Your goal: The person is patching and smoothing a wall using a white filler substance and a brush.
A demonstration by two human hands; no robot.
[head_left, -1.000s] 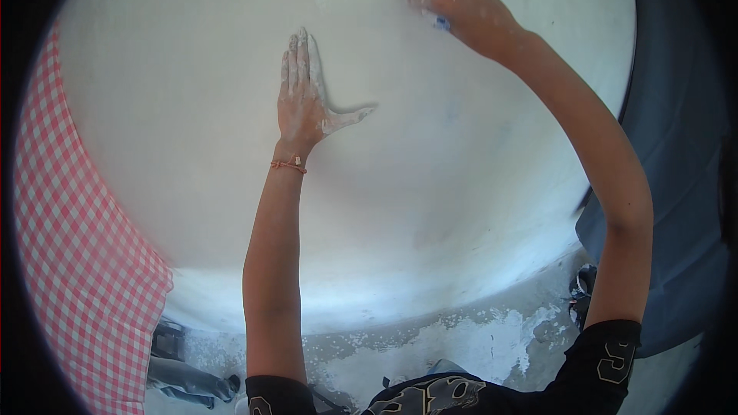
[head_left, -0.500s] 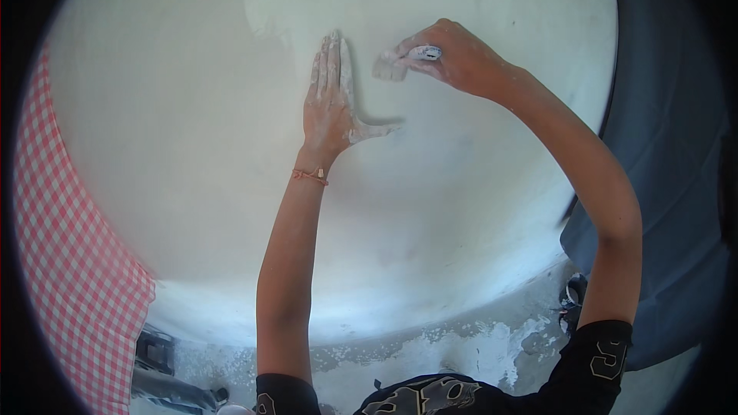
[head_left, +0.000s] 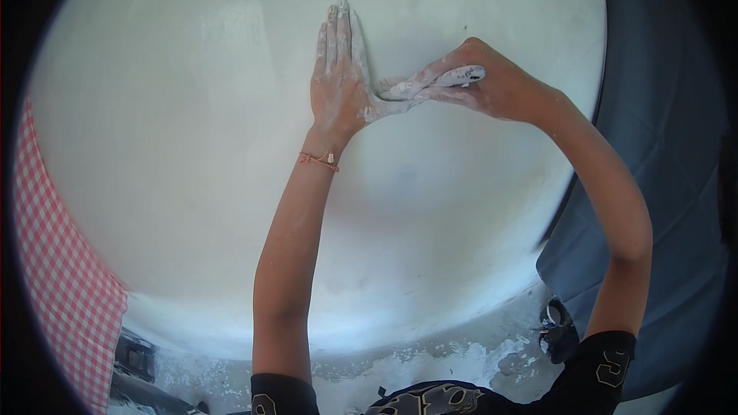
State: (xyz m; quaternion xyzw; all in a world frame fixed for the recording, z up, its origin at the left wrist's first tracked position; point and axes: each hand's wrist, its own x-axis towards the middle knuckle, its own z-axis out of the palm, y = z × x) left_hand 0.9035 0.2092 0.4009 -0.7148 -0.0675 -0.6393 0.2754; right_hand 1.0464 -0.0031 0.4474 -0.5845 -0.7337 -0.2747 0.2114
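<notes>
My left hand [head_left: 338, 81] lies flat against the white wall [head_left: 192, 146], fingers pointing up and thumb stretched out to the right. White paint coats its fingers and thumb. My right hand [head_left: 484, 81], also smeared with white, pinches a paint-covered paintbrush [head_left: 466, 75]. Its handle sticks out toward the right, while the bristle end sits just above my left thumb, in the angle between thumb and index finger. The bristles are partly hidden by my fingers. Both hands are very close together at the thumb tip; I cannot tell whether they touch.
A red and white checkered cloth [head_left: 65, 300] hangs at the left. Dark grey-blue fabric [head_left: 653, 184] covers the right side. Below, the grey floor [head_left: 369, 369] is spotted with white paint. Dark objects [head_left: 555, 330] stand low at the right, and others [head_left: 137, 357] at the lower left.
My right hand has brought the paintbrush down toward my left thumb, into the corner beside the index finger. The left hand stays flat on the wall, slightly higher in view.
</notes>
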